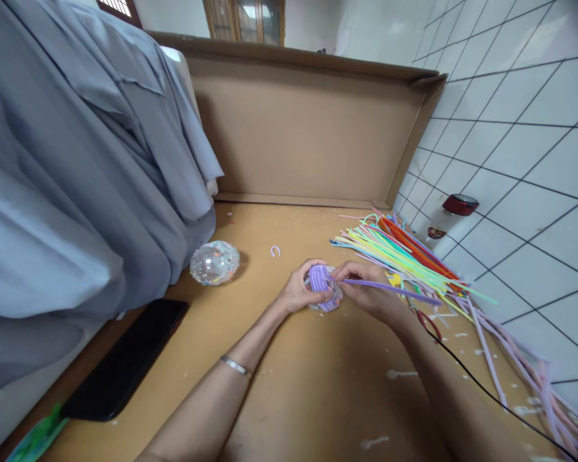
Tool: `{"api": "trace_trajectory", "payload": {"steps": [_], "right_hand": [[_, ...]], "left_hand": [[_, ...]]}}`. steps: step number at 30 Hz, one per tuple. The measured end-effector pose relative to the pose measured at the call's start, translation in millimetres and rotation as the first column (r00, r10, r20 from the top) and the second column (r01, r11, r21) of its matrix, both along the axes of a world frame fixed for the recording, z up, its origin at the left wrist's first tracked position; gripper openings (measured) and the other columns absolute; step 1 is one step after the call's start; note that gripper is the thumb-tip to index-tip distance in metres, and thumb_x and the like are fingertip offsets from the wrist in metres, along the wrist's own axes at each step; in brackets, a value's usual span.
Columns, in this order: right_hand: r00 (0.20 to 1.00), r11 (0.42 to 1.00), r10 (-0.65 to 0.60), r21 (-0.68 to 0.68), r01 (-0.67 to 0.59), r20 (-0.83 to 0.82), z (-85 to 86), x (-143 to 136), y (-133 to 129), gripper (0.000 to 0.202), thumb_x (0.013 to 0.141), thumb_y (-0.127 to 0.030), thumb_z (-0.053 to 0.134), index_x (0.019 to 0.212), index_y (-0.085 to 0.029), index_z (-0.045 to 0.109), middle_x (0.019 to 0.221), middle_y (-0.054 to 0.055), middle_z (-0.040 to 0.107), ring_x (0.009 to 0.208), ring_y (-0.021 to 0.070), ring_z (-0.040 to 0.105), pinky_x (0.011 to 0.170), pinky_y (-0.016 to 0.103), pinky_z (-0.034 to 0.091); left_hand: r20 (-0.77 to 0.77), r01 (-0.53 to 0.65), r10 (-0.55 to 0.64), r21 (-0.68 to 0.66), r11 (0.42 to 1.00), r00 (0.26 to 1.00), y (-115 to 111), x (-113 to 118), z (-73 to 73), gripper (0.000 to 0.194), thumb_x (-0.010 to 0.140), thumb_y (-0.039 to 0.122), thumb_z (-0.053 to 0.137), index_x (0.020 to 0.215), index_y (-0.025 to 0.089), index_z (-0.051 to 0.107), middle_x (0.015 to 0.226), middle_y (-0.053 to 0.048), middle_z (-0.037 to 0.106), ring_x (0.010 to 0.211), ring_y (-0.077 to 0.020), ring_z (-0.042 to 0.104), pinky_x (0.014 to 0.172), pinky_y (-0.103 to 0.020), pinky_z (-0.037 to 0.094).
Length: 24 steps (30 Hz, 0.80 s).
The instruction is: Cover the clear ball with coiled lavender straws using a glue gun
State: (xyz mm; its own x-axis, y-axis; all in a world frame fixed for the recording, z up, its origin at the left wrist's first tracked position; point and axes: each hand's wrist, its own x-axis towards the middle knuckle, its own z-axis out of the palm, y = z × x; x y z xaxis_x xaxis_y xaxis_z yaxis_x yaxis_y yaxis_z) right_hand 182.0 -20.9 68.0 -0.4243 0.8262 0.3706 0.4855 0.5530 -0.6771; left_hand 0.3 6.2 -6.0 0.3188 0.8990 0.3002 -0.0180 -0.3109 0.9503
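Purple-wound ball [322, 289] sits between the two hands, over the middle of the tan table [289, 398]. Around it, the biggest thing is the grey cloth [91, 160], hanging in folds along the left side; next comes the brown cardboard panel [308, 122], standing upright across the back, and the white tiled wall [515, 147] rises on the right. A flat black device [125, 362] lies near the cloth, and a heap of coloured stems [404, 256] spreads between the right hand and the wall, beside a clear jar with a red lid [450, 215]. A clear ball [215, 263] rests well to the left of the hands. Red-handled scissors [428, 326] lie partly hidden near the right forearm, with a black cable [486, 378] close by. Smallest is a curved lilac piece [275, 251], beyond the left hand.

The left hand [298, 290] curls around the wound ball, thumb at its lower front. The right hand [368, 292] pinches a purple strand [395, 286] at the ball's right side; its free length points rightward across that hand. Lilac rows band the ball's front, while clear, bumpy surface shows at the right edge
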Motion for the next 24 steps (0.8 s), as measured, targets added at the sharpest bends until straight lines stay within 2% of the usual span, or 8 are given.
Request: {"api": "trace_trajectory", "payload": {"steps": [9, 14, 24], "right_hand": [[0.999, 0.999, 0.032, -0.039, -0.031, 0.034, 0.4, 0.5, 1.9, 0.011, 0.075, -0.019, 0.056, 0.067, -0.018, 0.063, 0.072, 0.003, 0.067, 0.065, 0.0142, 0.06, 0.062, 0.025, 0.045], [0.999, 1.0, 0.03, -0.005, -0.03, 0.041, 1.3, -1.2, -0.3, 0.01, 0.074, -0.018, 0.056, 0.065, -0.018, 0.061, 0.073, 0.003, 0.067, 0.066, 0.0138, 0.06, 0.063, 0.024, 0.044], [0.997, 0.998, 0.061, -0.035, -0.059, 0.045, -0.4, -2.5, 0.7, 0.01, 0.075, -0.021, 0.057, 0.067, -0.019, 0.062, 0.073, 0.003, 0.067, 0.065, 0.0136, 0.059, 0.06, 0.024, 0.044]], "left_hand": [[0.017, 0.012, -0.012, -0.014, 1.0, 1.0, 0.4, 0.0, 0.4, 0.068, 0.053, 0.035, 0.08, 0.112, 0.014, 0.053, 0.106, -0.008, 0.061, 0.097, -0.0212, 0.058, 0.086, -0.03, 0.046], [0.016, 0.014, -0.014, -0.024, 1.0, 1.0, -0.9, 0.4, 2.2, 0.067, 0.054, 0.031, 0.08, 0.113, 0.014, 0.052, 0.108, -0.008, 0.06, 0.1, -0.0221, 0.058, 0.087, -0.031, 0.046], [-0.003, 0.026, -0.026, 0.008, 1.0, 1.0, -0.1, -0.5, 1.4, 0.064, 0.056, 0.03, 0.078, 0.113, 0.014, 0.053, 0.107, -0.008, 0.06, 0.098, -0.0208, 0.058, 0.087, -0.03, 0.045]]}}
